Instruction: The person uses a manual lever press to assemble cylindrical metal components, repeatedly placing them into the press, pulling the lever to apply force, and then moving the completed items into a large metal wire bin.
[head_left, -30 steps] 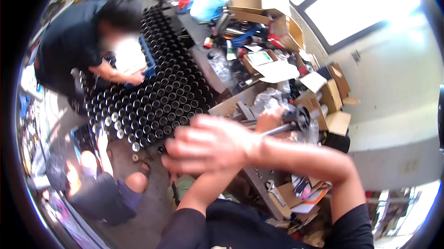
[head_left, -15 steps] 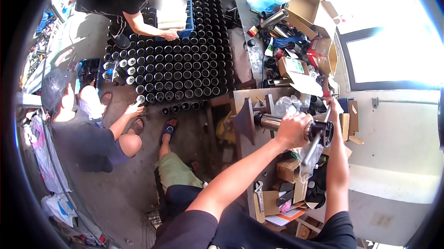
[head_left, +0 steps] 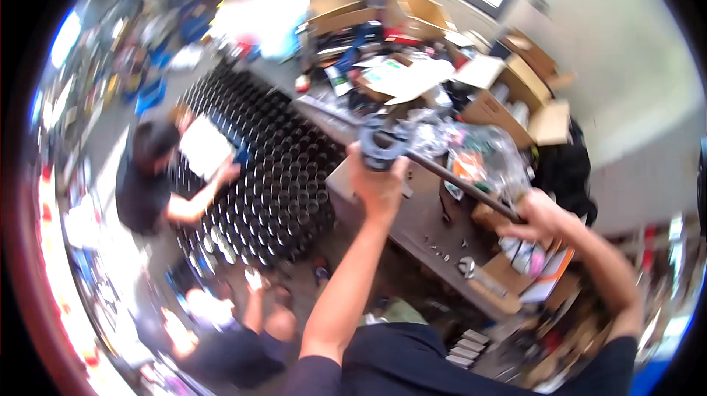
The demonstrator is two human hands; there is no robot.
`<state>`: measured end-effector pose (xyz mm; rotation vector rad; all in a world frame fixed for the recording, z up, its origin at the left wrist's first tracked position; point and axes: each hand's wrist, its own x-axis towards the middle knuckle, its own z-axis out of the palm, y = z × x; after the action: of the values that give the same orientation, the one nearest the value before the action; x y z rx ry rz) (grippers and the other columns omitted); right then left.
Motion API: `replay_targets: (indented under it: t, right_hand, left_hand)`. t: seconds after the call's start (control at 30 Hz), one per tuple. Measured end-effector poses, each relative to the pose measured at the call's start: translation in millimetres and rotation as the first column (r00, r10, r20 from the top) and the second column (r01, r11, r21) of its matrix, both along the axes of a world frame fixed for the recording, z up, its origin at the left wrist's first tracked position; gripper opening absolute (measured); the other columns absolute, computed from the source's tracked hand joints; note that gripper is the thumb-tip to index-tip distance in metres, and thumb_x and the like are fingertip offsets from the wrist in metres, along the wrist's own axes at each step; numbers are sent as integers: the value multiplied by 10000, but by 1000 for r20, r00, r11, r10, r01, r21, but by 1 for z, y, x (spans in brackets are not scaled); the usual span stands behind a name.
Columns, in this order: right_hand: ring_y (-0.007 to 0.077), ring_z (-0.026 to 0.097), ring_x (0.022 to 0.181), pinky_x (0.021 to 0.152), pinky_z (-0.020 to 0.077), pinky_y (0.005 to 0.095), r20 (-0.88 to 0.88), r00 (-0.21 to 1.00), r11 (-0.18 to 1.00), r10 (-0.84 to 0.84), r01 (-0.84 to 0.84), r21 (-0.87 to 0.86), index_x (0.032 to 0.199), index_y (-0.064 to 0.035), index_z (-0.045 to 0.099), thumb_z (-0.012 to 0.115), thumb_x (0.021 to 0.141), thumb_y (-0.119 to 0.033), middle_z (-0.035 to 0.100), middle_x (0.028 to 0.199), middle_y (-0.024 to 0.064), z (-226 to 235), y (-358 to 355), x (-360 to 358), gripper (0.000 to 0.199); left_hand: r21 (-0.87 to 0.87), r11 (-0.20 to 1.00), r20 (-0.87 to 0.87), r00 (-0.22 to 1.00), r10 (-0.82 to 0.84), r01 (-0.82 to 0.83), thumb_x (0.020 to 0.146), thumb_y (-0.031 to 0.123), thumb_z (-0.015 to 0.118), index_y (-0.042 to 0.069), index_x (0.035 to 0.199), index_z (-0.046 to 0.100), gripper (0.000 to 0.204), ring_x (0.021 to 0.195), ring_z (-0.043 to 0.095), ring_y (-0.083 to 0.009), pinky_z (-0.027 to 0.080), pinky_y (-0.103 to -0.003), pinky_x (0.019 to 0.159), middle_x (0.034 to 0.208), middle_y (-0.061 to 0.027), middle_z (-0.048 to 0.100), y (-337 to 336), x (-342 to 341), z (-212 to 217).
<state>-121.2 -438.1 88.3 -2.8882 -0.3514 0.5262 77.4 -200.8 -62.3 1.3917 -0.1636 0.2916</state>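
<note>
Over the bench, my left hand (head_left: pixel 378 186) is closed round a dark ring-shaped fitting (head_left: pixel 383 147) with a round opening facing up. A long dark metal bar (head_left: pixel 468 186) passes by or through the fitting; blur hides how they join. My right hand (head_left: pixel 541 218) grips the bar's near right end. The bar's other end reaches to the upper left, toward the cluttered bench top. No shiny cylinder shows beyond the fitting from this angle.
The bench (head_left: pixel 420 223) carries a wrench (head_left: pixel 465 267), plastic bags (head_left: pixel 490 157) and open cardboard boxes (head_left: pixel 508 101). Many black tubes (head_left: pixel 272 168) stand in rows on the floor to the left. One person (head_left: pixel 147 175) leans over them with a tray; another (head_left: pixel 228 348) sits nearer.
My view has swung to the right and is blurred. The fitting now faces upward, and my right hand has moved down to the bar's near end. My left hand has shifted from the shiny cylinder to the fitting.
</note>
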Motion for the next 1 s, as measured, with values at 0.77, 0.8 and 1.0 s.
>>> replay_targets:
  t: [0.77, 0.8, 1.0]
  right_hand:
    - [322, 539, 936, 857, 442, 426, 275, 61, 271, -960, -72, 960, 1149, -10, 522, 648, 822, -20, 534, 1055, 166, -169, 253, 147, 350]
    - [358, 515, 1050, 931, 425, 441, 471, -71, 462, -879, 114, 879, 1241, 4, 490, 618, 832, 3, 499, 1176, 205, -134, 212, 155, 428]
    - [238, 613, 1064, 981, 433, 425, 830, 510, 960, 226, 31, -280, 845, -161, 660, 662, 834, -298, 660, 900, 4, -53, 32, 290, 137]
  left_hand:
    - [-34, 452, -895, 174, -411, 891, 1010, 363, 569, 59, 1267, 593, 399, 895, 626, -128, 533, -295, 709, 1043, -49, 654, 290, 71, 12]
    - [-170, 566, -863, 156, -481, 807, 1001, 344, 589, 68, 1272, 595, 387, 836, 615, -115, 509, -265, 674, 1011, -37, 655, 307, 34, 24]
    - [769, 527, -323, 932, -167, 361, 864, 244, 749, 49, 825, 584, 258, 553, 524, -110, 414, -303, 523, 632, -20, 584, 247, -45, 79]
